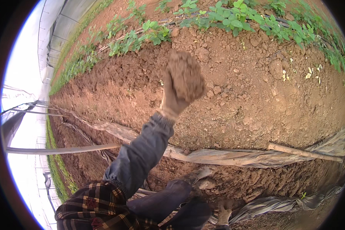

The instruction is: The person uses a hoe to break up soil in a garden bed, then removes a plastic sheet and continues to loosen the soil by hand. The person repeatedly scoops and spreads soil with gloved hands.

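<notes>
My left hand, which looks gloved and soil-coated, holds a large brown clod of soil above the bare soil bed. The clod is blurred and hides some of the fingers. A grey elastic-cuffed sleeve covers that forearm. My right hand is low in the picture, fingers towards the dark soil of the furrow, beside my bent knee; its fingers are blurred, and whether they grip anything is unclear. Crumbled, darker soil lies left of the clod, along the plants.
Leafy green plants grow in a row beyond the bed. Crumpled plastic film edges the bed, with a wooden stick across it. More film lies near my right hand. A pale curved pole stands left, inside the plastic-covered greenhouse.
</notes>
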`<state>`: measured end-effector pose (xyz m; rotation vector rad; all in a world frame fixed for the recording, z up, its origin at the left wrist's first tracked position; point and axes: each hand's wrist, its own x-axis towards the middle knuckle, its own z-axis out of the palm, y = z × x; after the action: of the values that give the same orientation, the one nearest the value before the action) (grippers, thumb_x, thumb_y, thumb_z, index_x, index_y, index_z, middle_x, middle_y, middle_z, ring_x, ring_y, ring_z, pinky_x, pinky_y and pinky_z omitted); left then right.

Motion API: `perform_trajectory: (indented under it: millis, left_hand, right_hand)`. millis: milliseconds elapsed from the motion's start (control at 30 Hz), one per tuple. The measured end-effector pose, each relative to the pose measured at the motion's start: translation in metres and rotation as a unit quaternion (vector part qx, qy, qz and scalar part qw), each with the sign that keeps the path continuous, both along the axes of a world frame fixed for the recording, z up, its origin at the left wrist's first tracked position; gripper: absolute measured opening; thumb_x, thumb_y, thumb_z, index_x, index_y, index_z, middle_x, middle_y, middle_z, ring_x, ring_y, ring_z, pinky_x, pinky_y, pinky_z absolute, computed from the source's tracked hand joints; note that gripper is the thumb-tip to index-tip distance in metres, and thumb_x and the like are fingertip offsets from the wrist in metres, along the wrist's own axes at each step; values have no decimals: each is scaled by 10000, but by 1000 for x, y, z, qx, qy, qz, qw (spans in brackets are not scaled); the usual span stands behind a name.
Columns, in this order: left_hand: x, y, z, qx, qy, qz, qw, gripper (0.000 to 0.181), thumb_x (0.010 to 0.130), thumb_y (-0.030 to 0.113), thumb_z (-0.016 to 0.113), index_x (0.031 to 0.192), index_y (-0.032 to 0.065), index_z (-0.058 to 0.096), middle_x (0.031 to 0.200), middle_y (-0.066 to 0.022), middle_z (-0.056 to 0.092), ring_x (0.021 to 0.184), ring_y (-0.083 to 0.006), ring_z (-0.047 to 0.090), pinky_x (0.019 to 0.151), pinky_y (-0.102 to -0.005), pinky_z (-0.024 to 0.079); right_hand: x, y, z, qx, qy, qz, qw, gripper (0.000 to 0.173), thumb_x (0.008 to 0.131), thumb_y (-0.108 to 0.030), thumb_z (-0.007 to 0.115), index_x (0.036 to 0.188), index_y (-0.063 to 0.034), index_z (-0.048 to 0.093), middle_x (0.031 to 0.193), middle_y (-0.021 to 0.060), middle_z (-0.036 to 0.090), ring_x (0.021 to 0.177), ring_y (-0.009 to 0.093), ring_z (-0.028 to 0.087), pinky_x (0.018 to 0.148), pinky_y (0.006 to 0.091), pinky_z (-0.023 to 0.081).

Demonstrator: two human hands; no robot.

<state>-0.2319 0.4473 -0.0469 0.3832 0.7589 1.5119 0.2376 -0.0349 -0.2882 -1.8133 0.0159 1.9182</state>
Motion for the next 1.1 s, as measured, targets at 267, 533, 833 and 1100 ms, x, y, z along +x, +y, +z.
perform_trajectory:
  millis: [267,533,833,1100]
  left_hand:
    - [-129,72,-41,-264,467,127,835,840,851,521,756,1427,-9,451,1312,-229,537,1115,-324,623,794,-410,598]
    - [-98,154,-25,-76,834,81,540,904,667,245,941,1410,28,474,1319,-244,517,1175,-370,593,979,-428,527]
    - [-120,198,-45,-125,907,-99,390,1056,658,270,937,1501,42,344,1470,-245,386,1365,-419,419,1105,-445,437]
    - [-111,213,-45,-148,915,-198,319,1096,679,176,910,1566,132,267,1554,-248,318,1418,-419,372,1139,-431,421]
  right_hand:
    - [-9,7,13,-178,-14,-86,980,470,921,-226,694,1336,-57,553,950,192,692,687,348,687,474,446,562]
    - [-11,28,19,-187,-56,-97,976,482,920,-237,691,1345,-62,544,936,198,690,669,363,681,468,456,563]
    - [-23,34,19,-192,-60,-97,975,496,918,-249,688,1355,-68,535,921,206,687,650,379,674,461,468,564]
    - [-61,76,13,-161,-39,-43,985,509,917,-259,685,1364,-73,527,907,212,685,632,394,668,455,479,565]
